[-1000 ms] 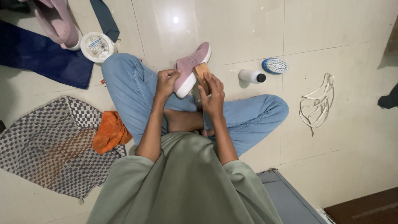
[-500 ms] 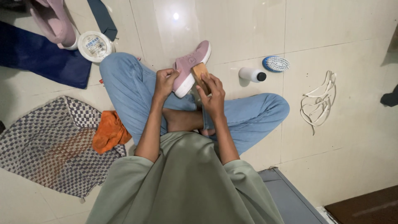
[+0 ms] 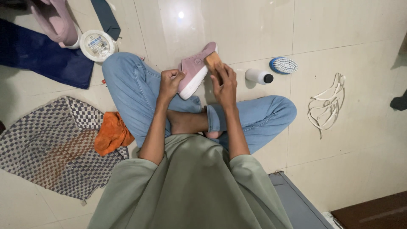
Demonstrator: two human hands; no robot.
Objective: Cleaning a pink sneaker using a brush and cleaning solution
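Pink canvas sneaker (image 3: 194, 70) rests over the knee above glossy cream floor tiles (image 3: 254, 29); left hand (image 3: 170, 82) clamps it, right hand (image 3: 224, 82) grips a wooden brush (image 3: 213, 60). Open tiles lie beyond.

white bottle (image 3: 257, 76) beside shoe (image 3: 195, 70), bare tiles (image 3: 169, 29) beyond

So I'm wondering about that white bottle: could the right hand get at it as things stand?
Probably yes: the bottle lies on bare floor beside the right hand, but that hand holds a brush.
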